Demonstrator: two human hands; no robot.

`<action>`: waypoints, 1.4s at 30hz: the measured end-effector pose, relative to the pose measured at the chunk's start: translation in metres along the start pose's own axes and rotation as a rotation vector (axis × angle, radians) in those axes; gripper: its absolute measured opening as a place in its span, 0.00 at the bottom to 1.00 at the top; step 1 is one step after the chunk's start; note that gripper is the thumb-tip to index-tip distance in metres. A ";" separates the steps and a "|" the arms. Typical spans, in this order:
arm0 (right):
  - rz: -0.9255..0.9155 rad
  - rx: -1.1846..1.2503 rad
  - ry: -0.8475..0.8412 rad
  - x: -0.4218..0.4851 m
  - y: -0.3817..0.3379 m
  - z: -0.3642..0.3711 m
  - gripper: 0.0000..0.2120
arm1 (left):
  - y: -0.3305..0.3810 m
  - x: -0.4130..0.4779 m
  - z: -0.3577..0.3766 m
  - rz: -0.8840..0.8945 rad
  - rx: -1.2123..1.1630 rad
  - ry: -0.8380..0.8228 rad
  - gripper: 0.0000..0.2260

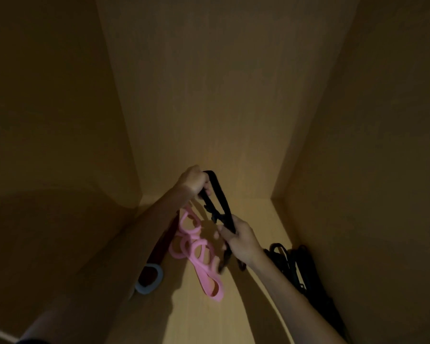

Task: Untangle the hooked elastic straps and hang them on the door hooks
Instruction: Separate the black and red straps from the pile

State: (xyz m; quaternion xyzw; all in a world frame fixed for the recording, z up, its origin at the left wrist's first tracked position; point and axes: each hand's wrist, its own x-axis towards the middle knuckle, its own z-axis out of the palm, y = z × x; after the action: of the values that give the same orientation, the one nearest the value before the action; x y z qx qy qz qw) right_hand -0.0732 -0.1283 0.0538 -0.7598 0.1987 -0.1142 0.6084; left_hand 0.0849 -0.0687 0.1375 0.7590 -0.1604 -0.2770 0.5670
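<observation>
The left hand (pixel 195 181) is curled round the top loop of a black strap (pixel 222 194). The right hand (pixel 241 240) grips its lower part above the cabinet floor (pixel 258 212). A pink strap (pixel 201 271) hangs below the left hand, with a red strap (pixel 157 252) beside it. More black straps (pixel 291 261) are heaped in the right corner.

We log both forearms bare and reaching forward. At the upper end of the black strap (pixel 221 194) the left hand (pixel 194 181) is fisted round it. At its lower end the right hand (pixel 242 240) grips it, fingers curled.
</observation>
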 end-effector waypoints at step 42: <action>0.143 -1.269 0.385 -0.105 0.129 -0.007 0.31 | -0.132 -0.028 0.117 0.054 0.978 -0.628 0.19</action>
State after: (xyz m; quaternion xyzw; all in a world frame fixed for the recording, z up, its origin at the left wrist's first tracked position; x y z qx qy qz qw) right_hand -0.1906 -0.1114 -0.0624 -0.9215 0.3824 -0.0678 0.0028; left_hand -0.0168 -0.1034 -0.0047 0.8097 -0.4495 -0.3681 0.0828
